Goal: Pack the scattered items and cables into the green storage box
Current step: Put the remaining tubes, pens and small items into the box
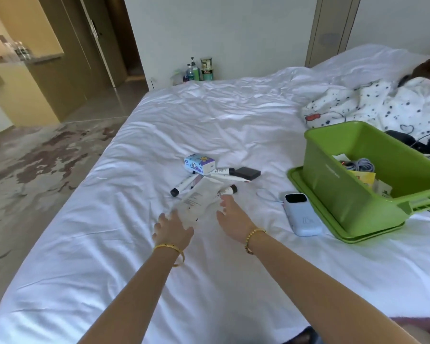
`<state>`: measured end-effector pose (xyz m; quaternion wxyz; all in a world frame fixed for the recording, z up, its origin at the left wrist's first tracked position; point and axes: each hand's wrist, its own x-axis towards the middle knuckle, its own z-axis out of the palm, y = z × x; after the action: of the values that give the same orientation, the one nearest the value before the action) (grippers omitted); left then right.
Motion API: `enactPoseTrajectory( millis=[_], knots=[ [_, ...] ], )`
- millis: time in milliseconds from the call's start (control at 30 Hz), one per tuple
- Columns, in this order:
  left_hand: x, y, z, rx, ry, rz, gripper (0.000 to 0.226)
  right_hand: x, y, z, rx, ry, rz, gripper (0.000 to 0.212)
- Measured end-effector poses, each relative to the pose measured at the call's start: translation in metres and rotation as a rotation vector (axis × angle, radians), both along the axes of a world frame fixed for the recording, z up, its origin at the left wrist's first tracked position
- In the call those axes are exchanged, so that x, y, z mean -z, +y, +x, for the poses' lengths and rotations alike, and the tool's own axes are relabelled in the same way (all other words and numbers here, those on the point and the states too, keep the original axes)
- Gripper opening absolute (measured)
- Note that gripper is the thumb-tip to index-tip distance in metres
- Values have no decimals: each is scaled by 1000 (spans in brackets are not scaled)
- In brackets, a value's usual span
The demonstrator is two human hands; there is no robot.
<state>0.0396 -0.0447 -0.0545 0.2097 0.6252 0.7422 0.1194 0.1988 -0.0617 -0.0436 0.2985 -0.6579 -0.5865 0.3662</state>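
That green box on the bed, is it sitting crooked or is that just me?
Yes. The green storage box is tilted, resting unevenly on its green lid over the soft white bedsheet. Cables and packets lie inside it. Nothing looks spilled or broken.

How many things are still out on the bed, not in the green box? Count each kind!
Tubes: 4, one partly hidden
Flat white packet: 1
Tissue pack: 1
Black box: 1
Power bank: 1
Total: 8
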Motion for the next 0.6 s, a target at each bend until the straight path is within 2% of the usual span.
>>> enactPoseTrajectory(
  millis=[67,133,200,233,300,400,500,533,600],
  knots=[
    [6,4,-15,-209,-239,-33,73,7,11,-19,19,111,-208,55],
    [14,11,-26,-390,-438,-84,79,13,22,-31,85,161,-292,57],
    [21,17,-37,-468,-566,-140,72,17,32,-40,149,146,-309,37],
    [24,19,-41,-451,-617,-153,61,19,37,-43,167,124,-325,24],
    [26,19,-48,-362,-596,-198,42,24,45,-50,181,91,-370,33],
    [29,21,-48,-267,-572,-262,54,29,51,-59,242,-2,-390,48],
    [35,19,-38,-268,-524,-260,77,32,54,-64,307,-4,-390,41],
    [38,17,-36,-283,-520,-240,77,34,54,-64,317,2,-390,37],
    [44,14,-35,-274,-529,-179,58,35,54,-62,329,22,-384,32]
  ],
)
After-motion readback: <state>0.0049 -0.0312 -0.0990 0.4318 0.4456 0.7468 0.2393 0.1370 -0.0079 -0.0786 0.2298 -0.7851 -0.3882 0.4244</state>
